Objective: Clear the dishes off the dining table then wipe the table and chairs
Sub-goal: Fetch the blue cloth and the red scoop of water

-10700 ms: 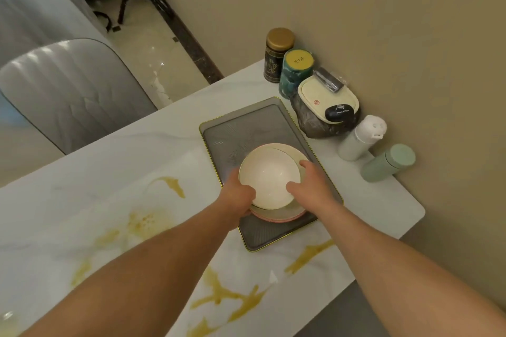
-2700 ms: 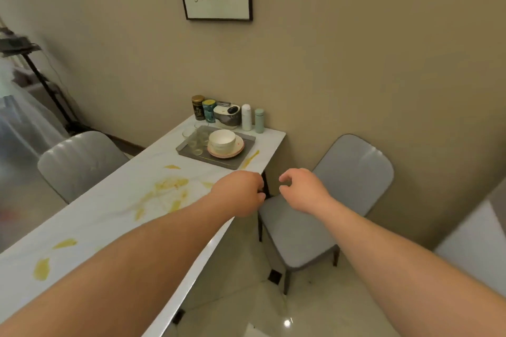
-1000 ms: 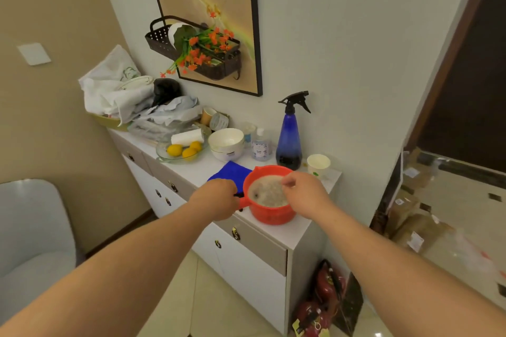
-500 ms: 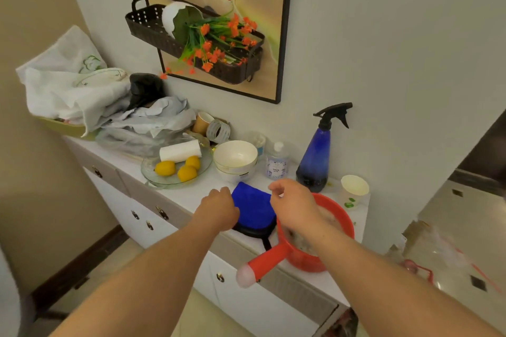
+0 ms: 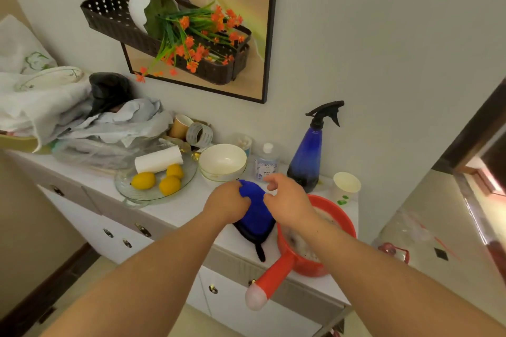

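Note:
A blue cloth (image 5: 257, 213) lies on a black pad on the white sideboard (image 5: 175, 209). My left hand (image 5: 227, 206) grips the cloth's left upper edge with curled fingers. My right hand (image 5: 287, 200) is at the cloth's right edge, its thumb against the fabric and its fingers loosely raised above it. Under my right wrist stands a red scoop pot (image 5: 339, 216) with something greyish inside; its handle (image 5: 269, 279) sticks out over the front edge. The dining table and dishes are out of view.
Behind the cloth stand a white bowl (image 5: 222, 161), a small clear bottle (image 5: 265, 163), a blue spray bottle (image 5: 308, 161) and a paper cup (image 5: 346, 186). A glass dish with lemons (image 5: 153, 186) and a heap of cloths (image 5: 68, 107) fill the left. A doorway opens right.
I turned from the dining table to the sideboard and came closer. My left hand has moved onto the blue cloth and taken hold of it; my right hand left the red pot's rim.

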`<action>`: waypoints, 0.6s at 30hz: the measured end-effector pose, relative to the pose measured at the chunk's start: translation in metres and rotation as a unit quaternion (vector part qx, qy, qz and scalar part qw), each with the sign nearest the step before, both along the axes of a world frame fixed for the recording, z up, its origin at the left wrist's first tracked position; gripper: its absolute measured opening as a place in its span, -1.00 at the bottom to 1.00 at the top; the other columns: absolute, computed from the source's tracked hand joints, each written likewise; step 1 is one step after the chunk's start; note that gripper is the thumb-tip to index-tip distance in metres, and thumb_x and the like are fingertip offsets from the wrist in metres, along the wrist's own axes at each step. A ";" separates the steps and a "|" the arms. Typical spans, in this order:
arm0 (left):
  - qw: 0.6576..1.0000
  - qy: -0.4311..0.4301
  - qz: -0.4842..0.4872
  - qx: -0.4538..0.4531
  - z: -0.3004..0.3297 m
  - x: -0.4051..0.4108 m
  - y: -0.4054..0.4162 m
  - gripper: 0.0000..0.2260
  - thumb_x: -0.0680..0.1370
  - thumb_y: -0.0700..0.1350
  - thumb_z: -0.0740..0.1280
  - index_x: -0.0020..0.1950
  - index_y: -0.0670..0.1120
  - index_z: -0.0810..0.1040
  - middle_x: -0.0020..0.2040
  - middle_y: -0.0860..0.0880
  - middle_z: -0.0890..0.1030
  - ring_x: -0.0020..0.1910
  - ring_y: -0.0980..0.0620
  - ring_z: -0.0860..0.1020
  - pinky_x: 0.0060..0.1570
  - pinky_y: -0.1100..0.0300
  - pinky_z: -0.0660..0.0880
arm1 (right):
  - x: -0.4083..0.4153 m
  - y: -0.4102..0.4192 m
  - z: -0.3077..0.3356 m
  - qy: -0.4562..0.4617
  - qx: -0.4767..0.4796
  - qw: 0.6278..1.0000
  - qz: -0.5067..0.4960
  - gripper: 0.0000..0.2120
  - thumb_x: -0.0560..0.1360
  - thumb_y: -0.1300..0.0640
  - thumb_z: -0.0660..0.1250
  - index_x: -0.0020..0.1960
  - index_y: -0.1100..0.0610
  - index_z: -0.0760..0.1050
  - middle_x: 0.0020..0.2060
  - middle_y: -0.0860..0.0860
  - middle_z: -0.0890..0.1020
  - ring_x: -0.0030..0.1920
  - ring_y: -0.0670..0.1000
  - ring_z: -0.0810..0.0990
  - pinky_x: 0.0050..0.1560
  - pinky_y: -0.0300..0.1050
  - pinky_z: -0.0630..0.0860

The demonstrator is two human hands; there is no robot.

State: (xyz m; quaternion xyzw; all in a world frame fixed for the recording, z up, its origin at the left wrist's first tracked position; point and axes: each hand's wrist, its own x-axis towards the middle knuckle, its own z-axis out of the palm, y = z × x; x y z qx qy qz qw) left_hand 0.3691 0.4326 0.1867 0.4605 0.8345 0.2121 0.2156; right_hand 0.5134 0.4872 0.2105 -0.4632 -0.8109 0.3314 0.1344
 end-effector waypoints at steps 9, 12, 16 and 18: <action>0.979 -0.080 -0.072 0.176 0.091 0.071 -0.007 -0.85 0.55 -0.11 0.35 0.11 -0.04 0.60 -0.09 0.01 0.65 -0.12 0.02 0.62 -0.11 0.10 0.59 | 0.036 -0.001 0.027 0.158 0.039 0.986 -0.022 -0.44 0.44 0.18 0.45 0.38 -0.06 0.37 0.03 -0.15 0.56 0.07 -0.05 0.61 -0.02 -0.24 0.54; 0.974 -0.087 -0.071 0.195 0.094 0.084 -0.012 -0.73 0.55 -0.14 0.39 0.24 -0.02 0.54 0.02 0.13 0.59 -0.08 0.16 0.57 -0.20 0.36 0.46 | 0.058 -0.001 0.039 0.159 0.044 0.986 -0.033 -0.62 0.54 0.18 0.30 0.34 0.01 0.38 -0.05 -0.11 0.57 -0.01 0.01 0.60 -0.14 -0.19 0.45; 0.992 -0.059 -0.048 0.100 0.085 0.099 -0.015 -0.45 0.46 -0.04 0.46 0.41 -0.03 0.38 0.23 0.02 0.53 0.16 0.01 0.54 0.05 0.17 0.48 | 0.095 0.005 0.055 0.190 0.057 0.979 -0.042 -0.69 0.54 0.32 0.24 0.04 -0.10 0.47 -0.05 -0.20 0.58 -0.01 -0.12 0.57 0.10 -0.21 0.39; 0.997 0.001 -0.065 -0.038 0.078 0.108 -0.019 -0.41 0.43 0.11 0.45 0.39 -0.01 0.38 0.30 -0.04 0.54 0.16 -0.03 0.55 0.10 0.09 0.51 | 0.116 0.011 0.062 0.179 0.042 0.982 -0.054 -0.76 0.56 0.29 0.23 0.07 -0.04 0.44 -0.08 -0.18 0.57 -0.04 -0.09 0.56 0.08 -0.17 0.41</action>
